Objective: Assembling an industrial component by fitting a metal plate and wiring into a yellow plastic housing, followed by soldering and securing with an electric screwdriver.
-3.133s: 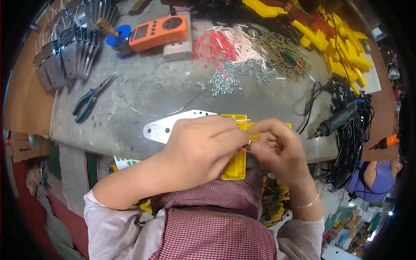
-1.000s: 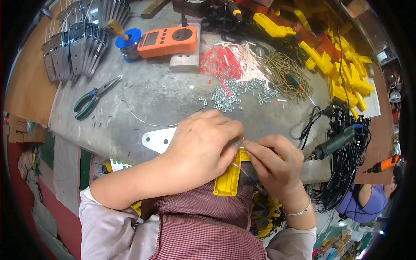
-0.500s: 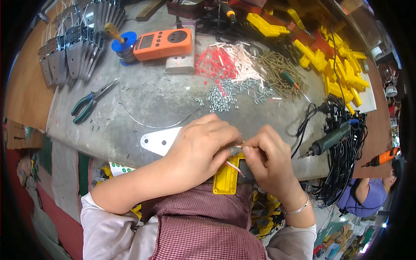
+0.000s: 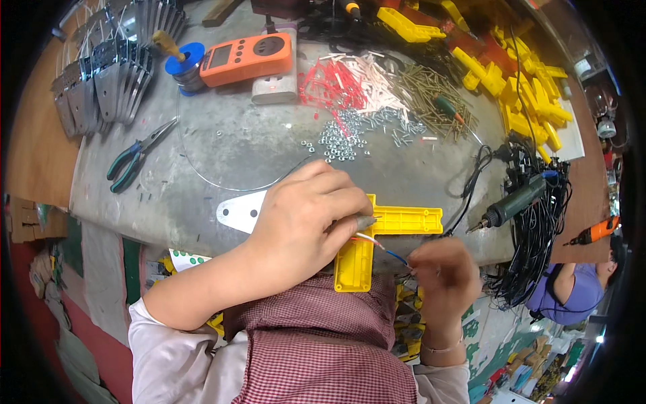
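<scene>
Currently, the left hand (image 4: 306, 219) lies over a white metal plate (image 4: 239, 210) and the inner end of a yellow plastic case (image 4: 353, 273), at the front edge of the table (image 4: 235, 148). Its fingers and thumb are bent close together, but what they grasp is hidden. From beneath the thumb, thin wires (image 4: 368, 238) run toward the right hand (image 4: 444, 276), which is blurred with curled fingers; I cannot tell whether it grips them. One arm of the case points right, another reaches over the apron (image 4: 323, 357).
</scene>
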Demonstrator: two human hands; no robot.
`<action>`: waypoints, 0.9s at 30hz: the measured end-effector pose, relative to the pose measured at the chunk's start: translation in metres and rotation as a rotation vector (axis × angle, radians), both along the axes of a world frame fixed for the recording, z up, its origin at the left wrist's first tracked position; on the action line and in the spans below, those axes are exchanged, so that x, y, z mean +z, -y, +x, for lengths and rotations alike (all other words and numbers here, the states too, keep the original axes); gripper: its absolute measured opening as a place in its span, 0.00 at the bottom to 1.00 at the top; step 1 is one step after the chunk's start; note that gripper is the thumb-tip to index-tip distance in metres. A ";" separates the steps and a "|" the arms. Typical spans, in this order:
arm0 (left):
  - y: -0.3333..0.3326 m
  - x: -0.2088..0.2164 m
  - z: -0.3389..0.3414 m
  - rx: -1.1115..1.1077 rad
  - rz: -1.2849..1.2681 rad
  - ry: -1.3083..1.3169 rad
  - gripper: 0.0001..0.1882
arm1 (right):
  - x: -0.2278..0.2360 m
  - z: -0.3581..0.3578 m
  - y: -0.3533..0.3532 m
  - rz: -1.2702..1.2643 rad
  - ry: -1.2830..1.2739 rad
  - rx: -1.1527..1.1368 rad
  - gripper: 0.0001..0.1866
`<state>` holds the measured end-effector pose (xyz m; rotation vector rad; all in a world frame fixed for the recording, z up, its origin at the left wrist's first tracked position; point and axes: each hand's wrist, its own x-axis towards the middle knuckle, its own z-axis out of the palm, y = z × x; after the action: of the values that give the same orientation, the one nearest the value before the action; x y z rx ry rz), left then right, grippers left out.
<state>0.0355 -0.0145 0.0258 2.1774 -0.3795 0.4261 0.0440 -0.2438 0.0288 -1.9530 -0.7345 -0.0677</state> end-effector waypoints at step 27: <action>-0.007 -0.009 0.000 -0.054 -0.046 0.109 0.13 | 0.023 0.050 -0.041 -0.151 -0.477 0.143 0.03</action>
<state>0.0353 -0.0079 0.0164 2.1003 -0.4825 0.5197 0.0943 -0.2032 0.0523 -1.9449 -0.5677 0.5372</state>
